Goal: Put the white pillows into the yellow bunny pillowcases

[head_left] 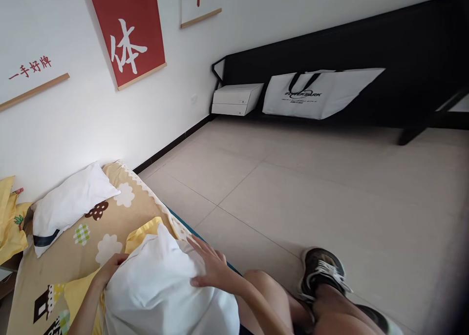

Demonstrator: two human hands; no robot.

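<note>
A plump white pillow (157,281) lies across my lap and the near edge of the bed. Yellow cloth (144,232), which looks like a pillowcase, shows behind it and at its left side. At the pillow's left edge, my left hand (109,270) has its fingers bent in against it; the fingertips are partly hidden. My right hand (209,265) rests on the pillow's right side, fingers stretched and thumb apart, pressing on the white fabric. How far the yellow cloth goes under the pillow is hidden.
A second white pillow (73,198) lies on the patterned bed sheet (124,196) by the wall. More yellow fabric (10,222) is at far left. Across the tiled floor (278,193) stand white boxes (234,100) and a white tote bag (311,95) on a black bench-like frame (403,81).
</note>
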